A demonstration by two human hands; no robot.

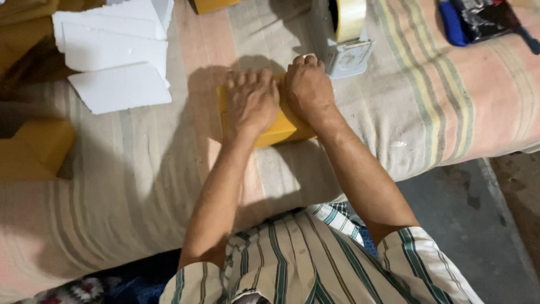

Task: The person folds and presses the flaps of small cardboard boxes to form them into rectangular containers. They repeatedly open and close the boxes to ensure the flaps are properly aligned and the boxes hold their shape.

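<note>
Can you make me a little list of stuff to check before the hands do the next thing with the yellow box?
1. Left hand flat on the flat yellow cardboard box: ok.
2. Right hand pressing its right end: ok.
3. Box resting fully on the striped cloth-covered table: ok.
4. Grey tape dispenser with clear tape roll close by: ok.
5. White foam sheets apart from the box: ok.
6. Box flaps closed under the hands: cannot tell.

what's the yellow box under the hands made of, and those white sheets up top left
Yellow box: likely cardboard, matte, with crisp folded edges; both hands press flat on it. White sheets: probably foam board, dull white with rough, crumbly broken edges, though thick paper is possible.
</note>
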